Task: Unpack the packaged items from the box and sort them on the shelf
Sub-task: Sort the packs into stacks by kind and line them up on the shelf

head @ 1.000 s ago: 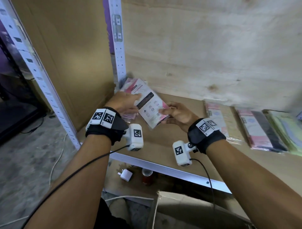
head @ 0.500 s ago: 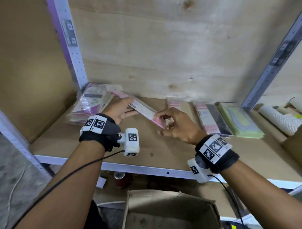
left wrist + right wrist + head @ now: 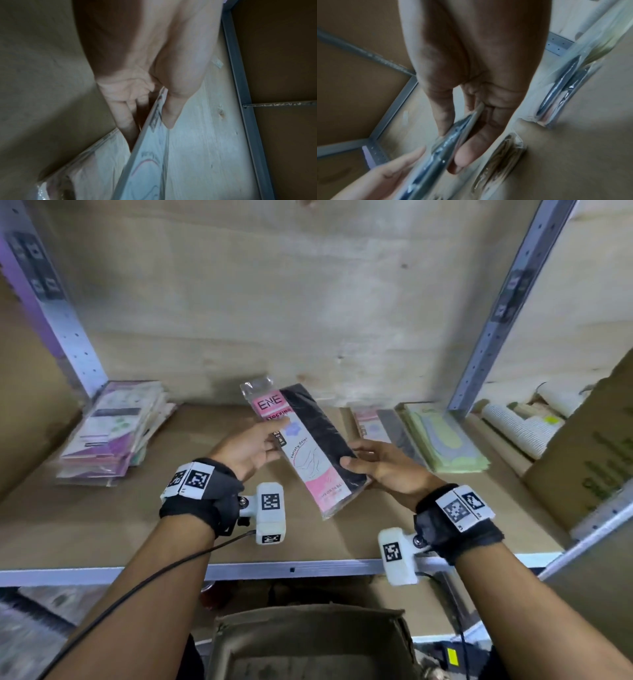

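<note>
A flat pink and black stocking packet (image 3: 308, 446) in clear plastic is held tilted above the middle of the wooden shelf (image 3: 102, 529). My left hand (image 3: 274, 436) pinches its left edge, thumb on the printed face and fingers beneath. My right hand (image 3: 352, 458) grips its right edge the same way, thumb on the black half. The left wrist view shows the packet (image 3: 145, 155) edge-on between thumb and fingers (image 3: 125, 119). In the right wrist view the packet (image 3: 445, 142) is also edge-on. The cardboard box (image 3: 308, 642) stands open below the shelf's front rail.
A stack of purple and white packets (image 3: 113, 433) lies at the shelf's left end. Pink and grey packets (image 3: 383, 429) and green ones (image 3: 442, 440) lie right of my hands. A metal upright (image 3: 486, 330), white rolls (image 3: 520, 426) and a brown carton (image 3: 589, 460) stand further right.
Both hands have moved from the left stack to the shelf's middle with the packet. It has turned from edge-on to face up.
</note>
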A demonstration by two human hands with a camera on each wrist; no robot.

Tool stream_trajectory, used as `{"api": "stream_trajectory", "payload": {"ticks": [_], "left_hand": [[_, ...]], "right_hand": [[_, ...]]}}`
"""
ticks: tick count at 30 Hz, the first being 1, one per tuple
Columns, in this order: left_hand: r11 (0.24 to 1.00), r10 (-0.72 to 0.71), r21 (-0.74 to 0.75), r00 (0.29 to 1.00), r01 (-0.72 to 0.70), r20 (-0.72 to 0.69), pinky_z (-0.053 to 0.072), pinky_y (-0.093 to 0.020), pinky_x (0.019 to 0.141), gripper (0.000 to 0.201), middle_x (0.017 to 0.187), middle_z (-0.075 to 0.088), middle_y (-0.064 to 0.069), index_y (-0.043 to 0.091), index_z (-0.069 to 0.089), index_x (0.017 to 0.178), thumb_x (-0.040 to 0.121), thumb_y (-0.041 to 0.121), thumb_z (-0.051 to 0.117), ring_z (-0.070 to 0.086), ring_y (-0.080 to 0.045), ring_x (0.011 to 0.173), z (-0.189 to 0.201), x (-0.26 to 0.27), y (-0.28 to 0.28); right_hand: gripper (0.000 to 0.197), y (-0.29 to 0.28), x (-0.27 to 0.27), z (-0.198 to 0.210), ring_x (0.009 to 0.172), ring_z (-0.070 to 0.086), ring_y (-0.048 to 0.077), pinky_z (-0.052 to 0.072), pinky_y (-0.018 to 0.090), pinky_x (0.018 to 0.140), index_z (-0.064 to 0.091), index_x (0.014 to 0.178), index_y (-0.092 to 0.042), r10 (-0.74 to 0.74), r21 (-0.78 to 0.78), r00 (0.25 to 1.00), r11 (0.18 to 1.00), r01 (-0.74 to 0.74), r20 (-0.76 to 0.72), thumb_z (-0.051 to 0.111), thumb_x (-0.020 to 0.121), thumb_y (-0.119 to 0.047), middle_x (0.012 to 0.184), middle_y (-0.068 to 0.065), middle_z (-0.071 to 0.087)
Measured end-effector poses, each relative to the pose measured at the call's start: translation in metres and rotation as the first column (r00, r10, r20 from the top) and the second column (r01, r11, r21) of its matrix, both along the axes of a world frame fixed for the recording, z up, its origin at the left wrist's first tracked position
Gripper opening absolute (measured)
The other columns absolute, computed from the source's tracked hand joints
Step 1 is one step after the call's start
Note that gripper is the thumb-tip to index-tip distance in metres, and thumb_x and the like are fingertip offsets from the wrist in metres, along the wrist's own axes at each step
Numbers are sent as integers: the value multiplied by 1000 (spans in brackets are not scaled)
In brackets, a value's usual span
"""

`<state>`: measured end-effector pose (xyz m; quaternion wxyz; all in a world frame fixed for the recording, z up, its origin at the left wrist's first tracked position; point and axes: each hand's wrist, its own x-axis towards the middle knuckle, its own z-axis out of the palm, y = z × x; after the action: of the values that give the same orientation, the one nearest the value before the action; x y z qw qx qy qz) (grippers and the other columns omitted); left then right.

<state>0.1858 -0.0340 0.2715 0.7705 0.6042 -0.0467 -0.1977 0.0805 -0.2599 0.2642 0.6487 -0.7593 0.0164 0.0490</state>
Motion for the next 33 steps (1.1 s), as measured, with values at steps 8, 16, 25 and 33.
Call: {"api": "stream_trajectory", "payload": {"ticks": [8,16,25,33], "left_hand": [[940,275,140,936,-310,220,52,-19,54,18,80,76,6,23,74,91,81,37,79,70,-7,62,-7,26,14],[795,221,397,829,-458,513,41,-25,53,51,45,56,11,22,53,53,91,55,53,53,-4,41,-12,23,4],[984,32,171,993,-51,111,43,-13,38,34,50,65,3,21,73,74,94,45,60,59,-8,37,3,-5,1],[955,-8,293,980,-51,198,45,-12,38,36,47,66,3,13,61,74,102,32,48,61,-5,37,4,-9,5]], "right_hand": [[38,-35,-9,1,110,68,30,51,40,100,61,127,-6,93,-66,992,993,-99,-87,67,90,-8,119,16,71],[32,-47,-15,4,103,69,33,54,42,95,64,120,-4,37,-121,999,992,-39,-25,69,89,-6,115,23,70],[26,-52,-20,12,105,64,30,47,44,103,63,113,7,9,-193,998,981,3,62,68,90,-4,119,28,65],[12,-49,-18,7,95,65,25,50,34,87,64,104,-2,66,-157,993,986,-50,95,62,93,-2,100,13,68]]}}
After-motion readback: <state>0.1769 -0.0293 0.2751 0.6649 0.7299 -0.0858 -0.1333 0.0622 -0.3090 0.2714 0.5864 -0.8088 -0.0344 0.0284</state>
